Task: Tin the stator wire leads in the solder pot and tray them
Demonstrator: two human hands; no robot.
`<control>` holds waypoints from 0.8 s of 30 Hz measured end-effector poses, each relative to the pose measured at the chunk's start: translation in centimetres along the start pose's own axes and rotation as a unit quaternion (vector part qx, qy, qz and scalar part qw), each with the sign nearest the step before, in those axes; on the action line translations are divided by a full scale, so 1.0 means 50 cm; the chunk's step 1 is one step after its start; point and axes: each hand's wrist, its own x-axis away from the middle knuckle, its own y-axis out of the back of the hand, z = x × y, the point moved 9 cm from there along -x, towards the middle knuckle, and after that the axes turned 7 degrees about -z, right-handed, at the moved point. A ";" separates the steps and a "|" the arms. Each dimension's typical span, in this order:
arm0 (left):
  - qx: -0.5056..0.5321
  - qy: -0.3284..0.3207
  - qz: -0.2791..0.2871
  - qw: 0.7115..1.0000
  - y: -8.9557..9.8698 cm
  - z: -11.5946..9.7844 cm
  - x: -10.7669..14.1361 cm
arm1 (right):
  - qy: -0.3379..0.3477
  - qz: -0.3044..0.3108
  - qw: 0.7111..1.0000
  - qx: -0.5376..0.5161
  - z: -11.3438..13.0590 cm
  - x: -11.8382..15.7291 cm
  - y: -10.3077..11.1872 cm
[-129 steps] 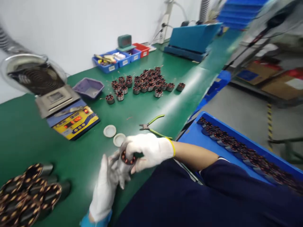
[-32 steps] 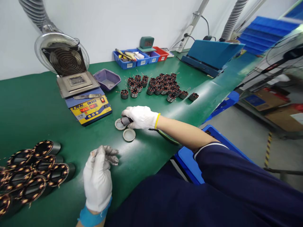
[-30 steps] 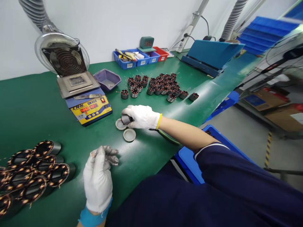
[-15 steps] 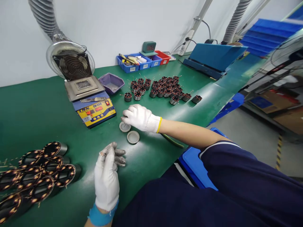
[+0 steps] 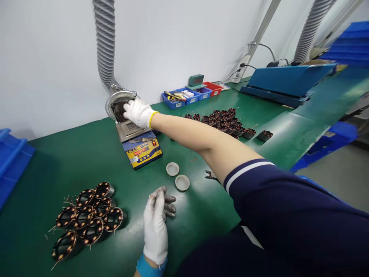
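Observation:
My right hand (image 5: 137,111), in a white knit glove, is up at the round exhaust hood (image 5: 113,100) over the yellow-and-blue solder pot (image 5: 144,153). Its fingers are curled in, and whatever they hold is hidden. Low in the middle, my left hand (image 5: 158,223) hovers over or rests on the green bench, its grey-stained fingers loosely apart. Two shallow round dishes, one (image 5: 172,169) farther and one (image 5: 182,183) nearer, lie just beyond it. Several wound motor stators (image 5: 93,231) stand to its left. Cutter jaws (image 5: 211,175) poke out from beneath my right arm.
More stators (image 5: 227,120) stand clustered at the back, partly behind my arm. Blue bins (image 5: 192,100) and a red bin (image 5: 212,89) line the wall, with a small clock (image 5: 196,80) on them. A blue machine (image 5: 288,82) is farther right; blue trays (image 5: 14,161) stand at far left.
My right hand has gone from the farther dish up and left to the exhaust hood. The view has turned left. My left hand keeps nearly the same pose.

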 end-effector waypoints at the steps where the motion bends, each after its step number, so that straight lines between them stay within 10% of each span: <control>1: 0.005 0.003 0.000 1.000 0.000 -0.001 -0.002 | 0.008 -0.007 1.000 0.014 0.009 -0.006 -0.004; 20: 0.038 0.047 0.011 0.998 -0.002 0.005 0.003 | -0.240 -0.089 0.938 -0.234 -0.112 0.010 -0.001; 24: 0.043 0.069 -0.018 0.997 -0.002 0.010 -0.003 | -0.308 -0.136 0.816 -0.471 -0.182 0.125 0.018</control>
